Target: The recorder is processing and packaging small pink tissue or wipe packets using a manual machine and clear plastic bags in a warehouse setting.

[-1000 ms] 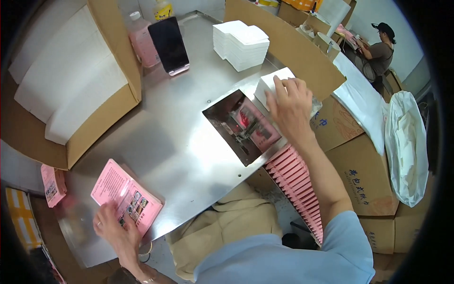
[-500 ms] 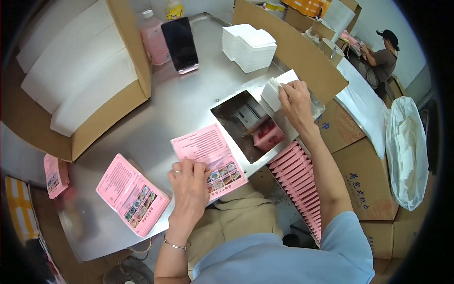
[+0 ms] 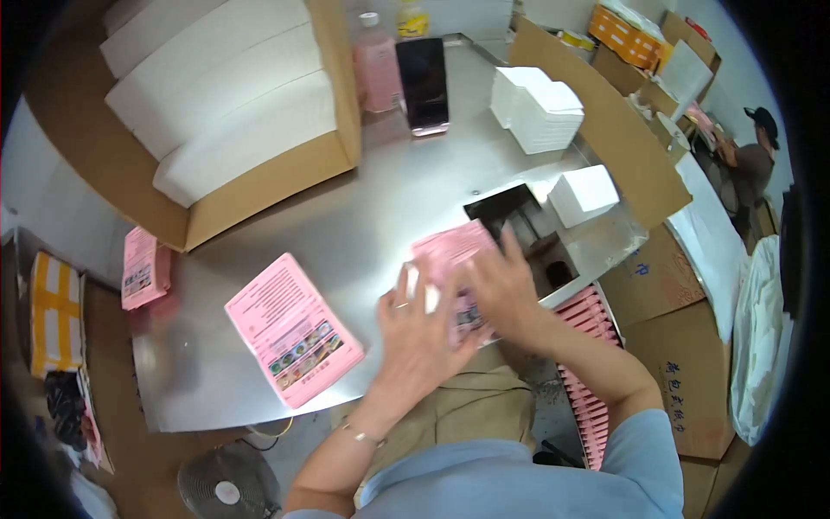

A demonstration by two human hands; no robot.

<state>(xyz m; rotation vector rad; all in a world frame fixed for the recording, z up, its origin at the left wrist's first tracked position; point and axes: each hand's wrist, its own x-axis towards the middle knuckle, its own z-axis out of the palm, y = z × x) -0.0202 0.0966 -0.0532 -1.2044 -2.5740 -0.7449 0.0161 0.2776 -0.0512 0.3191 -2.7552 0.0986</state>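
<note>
Both hands meet over a pink printed sheet at the table's front edge. My left hand, with a ring and a bracelet, has its fingers spread over the sheet's near part. Something small and white shows between its fingers, likely folded paper napkin. My right hand is blurred, its fingers stretched and apart on the sheet's right side. Left of the hands lies a stack of pink printed sheets. Beyond my right hand is a rectangular opening in the tabletop, with a small stack of white napkins beside it.
A carton of white napkins stands far left, a phone on a stand behind. A taller napkin stack is by a cardboard wall. Pink packs line a tray below right. A co-worker is far right.
My right hand has moved from the small napkin stack down to the pink sheet. My left hand has lifted and spread its fingers. The pink pack inside the opening no longer shows. The view has shifted.
</note>
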